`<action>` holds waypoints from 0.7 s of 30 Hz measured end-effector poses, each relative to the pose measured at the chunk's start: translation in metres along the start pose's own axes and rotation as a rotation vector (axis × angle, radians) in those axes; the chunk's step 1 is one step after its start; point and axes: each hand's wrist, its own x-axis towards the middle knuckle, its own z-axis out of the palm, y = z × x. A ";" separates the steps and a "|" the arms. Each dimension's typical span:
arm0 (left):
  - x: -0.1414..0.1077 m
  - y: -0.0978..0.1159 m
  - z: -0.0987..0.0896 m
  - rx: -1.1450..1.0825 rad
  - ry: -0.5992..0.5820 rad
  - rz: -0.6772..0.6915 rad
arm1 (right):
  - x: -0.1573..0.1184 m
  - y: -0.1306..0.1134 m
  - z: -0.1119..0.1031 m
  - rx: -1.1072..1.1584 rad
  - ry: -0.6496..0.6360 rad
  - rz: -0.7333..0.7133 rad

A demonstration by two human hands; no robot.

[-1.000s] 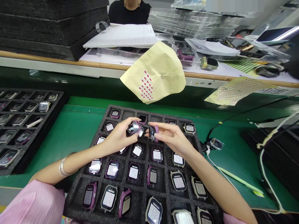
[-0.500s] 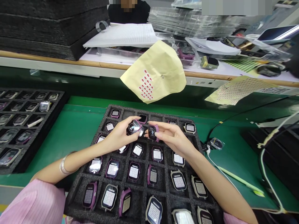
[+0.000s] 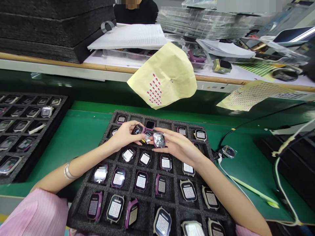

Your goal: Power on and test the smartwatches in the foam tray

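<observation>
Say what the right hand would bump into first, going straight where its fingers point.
Probably the watch in the left hand, though the shiny piece in between may come first; depth is unclear.

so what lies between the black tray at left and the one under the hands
The head view shows green tabletop there, with the left forearm crossing over part of it.

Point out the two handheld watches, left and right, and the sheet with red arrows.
Left watch (image 3: 137, 129): head view, on its dark screen.
Right watch (image 3: 159, 139): head view, on its shiny, camera-facing side.
Sheet (image 3: 165, 76): head view, on its bare yellow middle.
</observation>
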 end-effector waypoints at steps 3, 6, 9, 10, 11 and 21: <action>-0.003 0.005 0.001 -0.174 -0.043 -0.060 | 0.001 0.001 0.002 -0.024 0.020 -0.052; -0.006 0.009 0.001 -0.330 -0.091 -0.111 | 0.001 0.002 0.003 -0.063 0.044 -0.110; -0.009 0.013 0.004 -0.442 -0.115 -0.114 | 0.000 0.003 0.003 -0.100 0.082 -0.169; -0.009 0.013 0.005 -0.459 -0.105 -0.105 | 0.000 0.004 0.003 -0.112 0.093 -0.185; -0.010 0.014 0.006 -0.464 -0.088 -0.095 | -0.001 0.004 0.003 -0.125 0.101 -0.201; -0.017 0.012 0.014 -0.350 -0.053 0.024 | -0.002 0.010 0.005 -0.301 0.153 -0.319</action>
